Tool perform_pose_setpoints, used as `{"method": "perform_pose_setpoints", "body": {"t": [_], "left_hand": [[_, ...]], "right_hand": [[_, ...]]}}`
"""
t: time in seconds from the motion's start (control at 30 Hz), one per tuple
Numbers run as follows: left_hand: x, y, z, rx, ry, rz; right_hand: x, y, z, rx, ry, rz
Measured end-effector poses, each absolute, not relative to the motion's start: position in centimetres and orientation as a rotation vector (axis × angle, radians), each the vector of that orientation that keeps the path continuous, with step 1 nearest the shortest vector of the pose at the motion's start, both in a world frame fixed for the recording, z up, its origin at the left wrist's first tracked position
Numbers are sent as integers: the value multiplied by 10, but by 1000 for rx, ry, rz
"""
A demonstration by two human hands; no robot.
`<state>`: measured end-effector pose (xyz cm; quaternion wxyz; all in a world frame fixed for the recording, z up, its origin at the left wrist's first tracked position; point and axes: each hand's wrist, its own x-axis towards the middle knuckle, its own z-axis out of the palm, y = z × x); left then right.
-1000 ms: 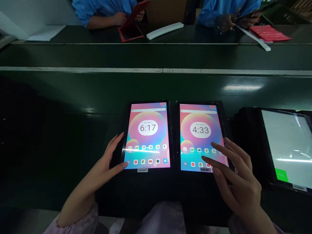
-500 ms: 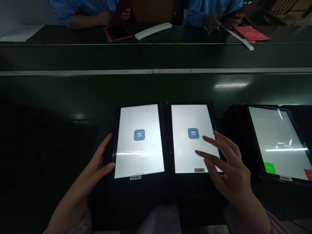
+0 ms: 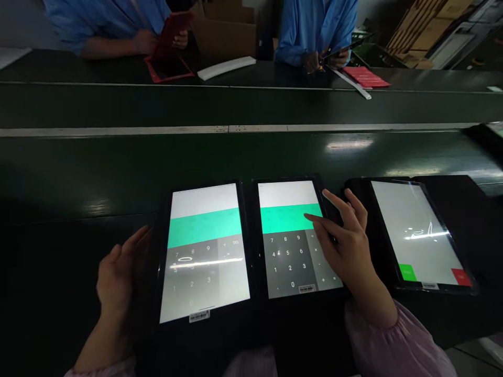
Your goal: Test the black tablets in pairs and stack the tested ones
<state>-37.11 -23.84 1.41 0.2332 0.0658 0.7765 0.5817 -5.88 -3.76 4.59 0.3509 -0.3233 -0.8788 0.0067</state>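
Observation:
Two tablets lie side by side before me. Each has a white strip, a green band and a calculator keypad on its screen; the left tablet's keys are fainter than the right tablet's. Beside the left tablet's outer edge is my left hand, turned on its side, its fingers stretched toward the dark edge and its fingertips lost in shadow. My right hand hovers over the right side of the right tablet, fingers spread, one fingertip over the green band. It holds nothing. Each tablet has a barcode label at its bottom edge.
To the right, a third tablet lies on a dark case, showing green and red squares. Across the dark green bench, two people in blue handle a red case and a dark tablet. A white strip and red packet lie there.
Both screens have switched from a blue logo to a calculator. My view has shifted right. My left hand has turned on its side; my right hand has moved up the right tablet.

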Motion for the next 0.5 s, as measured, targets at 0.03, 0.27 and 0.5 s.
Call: {"method": "perform_pose_setpoints", "body": {"t": [0.03,0.27,0.5], "left_hand": [[-367,-234,20,140,2127,1603],[-348,-206,61,-15,2510,1317],[-367,-229,24,204,2462,1467]], "right_hand": [[-59,-38,45,-840,-2291,12],[-53,-36,46,-911,-2231,-24],[-52,-38,46,-898,-2266,24]]}}
